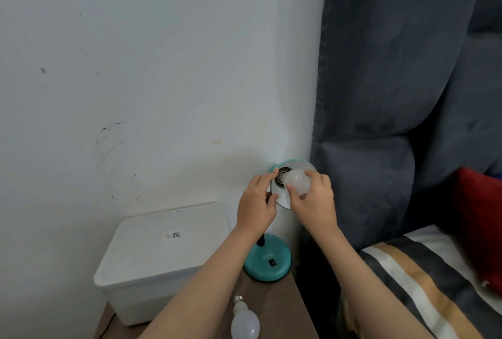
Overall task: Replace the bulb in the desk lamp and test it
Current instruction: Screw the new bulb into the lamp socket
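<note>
A teal desk lamp stands on the wooden bedside table, its round base (267, 264) carrying a black rocker switch (272, 263). Its shade (294, 166) is tilted up toward me, white inside. A white bulb (297, 181) sits with its screw end at the dark socket in the shade. My right hand (312, 202) grips that bulb with fingers and thumb curled round it. My left hand (256, 204) holds the left rim of the shade. A second white bulb (245, 322) lies on the table near the front edge, metal cap pointing away from me.
A white lidded plastic box (163, 251) fills the table's left part, against the white wall. A dark grey padded headboard (380, 94) rises right of the lamp. A bed with striped bedding (423, 284) and a red cushion (480, 219) lies at the right.
</note>
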The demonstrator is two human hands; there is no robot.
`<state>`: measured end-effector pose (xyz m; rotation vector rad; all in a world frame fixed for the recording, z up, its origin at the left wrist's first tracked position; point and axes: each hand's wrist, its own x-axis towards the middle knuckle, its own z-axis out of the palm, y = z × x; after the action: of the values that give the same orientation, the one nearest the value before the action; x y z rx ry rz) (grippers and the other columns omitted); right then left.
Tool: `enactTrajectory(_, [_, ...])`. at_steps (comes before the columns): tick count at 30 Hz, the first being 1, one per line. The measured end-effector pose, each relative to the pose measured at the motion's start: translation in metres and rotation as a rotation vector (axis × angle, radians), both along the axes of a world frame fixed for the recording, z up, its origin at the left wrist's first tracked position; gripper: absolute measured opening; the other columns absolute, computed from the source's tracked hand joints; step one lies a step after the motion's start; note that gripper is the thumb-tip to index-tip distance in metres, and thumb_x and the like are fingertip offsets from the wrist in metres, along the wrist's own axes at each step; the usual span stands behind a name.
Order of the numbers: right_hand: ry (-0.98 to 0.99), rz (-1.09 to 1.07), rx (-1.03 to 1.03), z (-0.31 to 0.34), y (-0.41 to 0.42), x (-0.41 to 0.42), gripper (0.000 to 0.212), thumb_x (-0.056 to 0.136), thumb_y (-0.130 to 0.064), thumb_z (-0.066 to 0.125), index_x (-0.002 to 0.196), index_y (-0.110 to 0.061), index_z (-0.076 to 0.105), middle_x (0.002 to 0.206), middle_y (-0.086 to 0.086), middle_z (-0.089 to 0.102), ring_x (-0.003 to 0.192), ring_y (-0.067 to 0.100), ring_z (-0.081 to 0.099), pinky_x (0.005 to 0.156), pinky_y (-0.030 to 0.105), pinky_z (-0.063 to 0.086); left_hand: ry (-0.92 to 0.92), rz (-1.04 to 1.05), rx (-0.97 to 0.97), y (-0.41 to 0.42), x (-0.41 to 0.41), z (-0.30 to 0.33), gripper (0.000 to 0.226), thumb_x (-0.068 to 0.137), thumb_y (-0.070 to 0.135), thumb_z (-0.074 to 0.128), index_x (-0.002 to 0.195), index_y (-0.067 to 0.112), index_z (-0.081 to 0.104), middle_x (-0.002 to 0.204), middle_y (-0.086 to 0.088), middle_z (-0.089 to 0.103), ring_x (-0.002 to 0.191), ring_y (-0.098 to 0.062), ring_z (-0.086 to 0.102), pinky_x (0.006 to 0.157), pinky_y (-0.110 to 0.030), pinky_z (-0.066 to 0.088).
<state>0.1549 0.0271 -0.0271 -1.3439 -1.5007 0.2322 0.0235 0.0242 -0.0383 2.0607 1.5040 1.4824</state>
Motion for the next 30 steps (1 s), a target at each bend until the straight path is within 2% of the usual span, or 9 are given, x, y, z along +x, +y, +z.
enactTrajectory(4, [-0.085, 0.065, 0.027, -0.001, -0.002, 0.002, 0.050, 0.080, -0.021, 0.070, 0.126, -0.018, 0.051, 0.107, 0.012, 0.054, 0.072, 0.024, 0.062, 0.071, 0.027, 0.047, 0.003, -0.003, -0.001, 0.000, 0.000, 0.000, 0.054, 0.082, 0.004, 0.060, 0.128, 0.029, 0.050, 0.108, 0.002, 0.056, 0.078, -0.017, 0.065, 0.077, -0.037, 0.055])
enactTrajectory(7, [-0.038, -0.017, -0.011, 0.001, 0.003, 0.004, 0.050, 0.081, -0.032, 0.069, 0.122, -0.008, 0.054, 0.109, 0.018, 0.063, 0.092, 0.030, 0.063, 0.075, 0.029, 0.047, -0.004, -0.006, -0.010, -0.001, 0.000, 0.001, 0.054, 0.082, 0.004, 0.060, 0.128, 0.030, 0.049, 0.108, 0.003, 0.055, 0.078, -0.017, 0.065, 0.077, -0.037, 0.055])
enactTrajectory(9, [-0.016, -0.026, -0.041, 0.001, 0.002, 0.001, 0.053, 0.082, -0.033, 0.068, 0.124, -0.005, 0.050, 0.118, 0.018, 0.056, 0.097, 0.032, 0.061, 0.075, 0.030, 0.046, -0.003, -0.006, -0.010, -0.001, 0.000, 0.001, 0.054, 0.082, 0.004, 0.060, 0.128, 0.030, 0.050, 0.108, 0.002, 0.055, 0.078, -0.017, 0.065, 0.077, -0.036, 0.054])
enactTrajectory(11, [-0.036, 0.023, -0.023, 0.001, -0.001, -0.001, 0.056, 0.080, -0.027, 0.070, 0.128, -0.010, 0.047, 0.120, 0.013, 0.047, 0.084, 0.028, 0.062, 0.071, 0.027, 0.046, 0.000, -0.002, -0.005, 0.000, 0.000, 0.001, 0.054, 0.082, 0.004, 0.061, 0.129, 0.029, 0.050, 0.109, 0.002, 0.056, 0.079, -0.017, 0.065, 0.078, -0.035, 0.054])
enactTrajectory(14, [-0.073, 0.032, 0.003, -0.002, -0.003, 0.003, 0.048, 0.080, -0.025, 0.069, 0.123, -0.014, 0.050, 0.109, 0.012, 0.053, 0.062, 0.013, 0.057, 0.068, 0.025, 0.043, 0.007, -0.003, -0.001, 0.001, -0.001, 0.001, 0.054, 0.082, 0.004, 0.061, 0.129, 0.029, 0.049, 0.108, 0.001, 0.056, 0.078, -0.017, 0.065, 0.077, -0.036, 0.055])
enactTrajectory(19, [0.003, -0.071, -0.062, -0.002, 0.000, 0.003, 0.051, 0.083, -0.035, 0.066, 0.118, -0.002, 0.052, 0.113, 0.018, 0.055, 0.089, 0.032, 0.061, 0.069, 0.027, 0.041, 0.012, -0.001, 0.005, -0.001, 0.001, -0.001, 0.054, 0.082, 0.004, 0.060, 0.128, 0.029, 0.050, 0.107, 0.001, 0.056, 0.077, -0.017, 0.065, 0.076, -0.036, 0.055])
enactTrajectory(22, [-0.046, 0.031, 0.033, -0.004, -0.004, -0.001, 0.054, 0.080, -0.027, 0.070, 0.126, -0.010, 0.049, 0.117, 0.010, 0.047, 0.071, 0.024, 0.062, 0.067, 0.026, 0.045, 0.018, 0.013, 0.008, 0.001, 0.000, 0.000, 0.055, 0.082, 0.005, 0.061, 0.129, 0.030, 0.049, 0.107, 0.002, 0.056, 0.077, -0.016, 0.065, 0.074, -0.035, 0.055])
enactTrajectory(25, [-0.036, -0.002, 0.046, -0.004, -0.005, 0.000, 0.045, 0.082, -0.026, 0.068, 0.121, -0.010, 0.055, 0.110, 0.016, 0.057, 0.053, 0.008, 0.052, 0.065, 0.021, 0.040, 0.018, 0.013, 0.004, 0.000, 0.000, 0.001, 0.055, 0.082, 0.005, 0.061, 0.129, 0.030, 0.049, 0.106, 0.002, 0.056, 0.077, -0.017, 0.066, 0.074, -0.035, 0.055])
enactTrajectory(30, [-0.002, -0.031, -0.012, 0.002, -0.004, -0.004, 0.048, 0.084, -0.030, 0.066, 0.122, -0.003, 0.053, 0.118, 0.018, 0.056, 0.069, 0.016, 0.054, 0.067, 0.021, 0.039, 0.015, 0.018, 0.005, 0.000, 0.001, 0.000, 0.055, 0.082, 0.004, 0.060, 0.129, 0.030, 0.049, 0.106, 0.001, 0.056, 0.077, -0.017, 0.065, 0.074, -0.035, 0.054])
